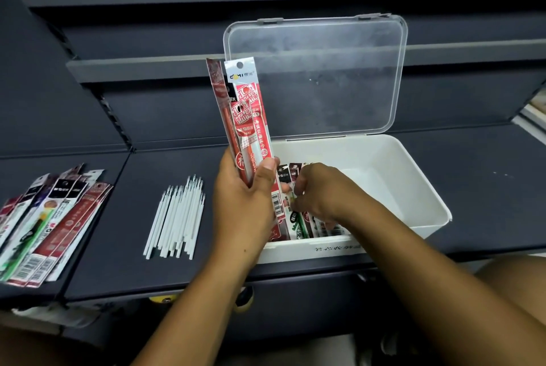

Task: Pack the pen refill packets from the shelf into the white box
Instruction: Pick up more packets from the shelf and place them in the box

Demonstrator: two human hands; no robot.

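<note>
My left hand (245,197) grips a few red pen refill packets (245,111) upright, just over the left end of the white box (413,188). The box sits on the dark shelf with its clear lid (319,76) standing open behind it. Several packets (304,227) lie in the box's left half. My right hand (322,194) reaches into the box with curled fingers resting on those packets; whether it pinches one I cannot tell. A fan of more packets (44,224) lies on the shelf at the far left.
A bunch of loose white refill sticks (177,218) lies on the dark shelf (487,188) between the packet pile and the box. Empty dark shelf tiers rise behind. The shelf's front edge runs just below the box.
</note>
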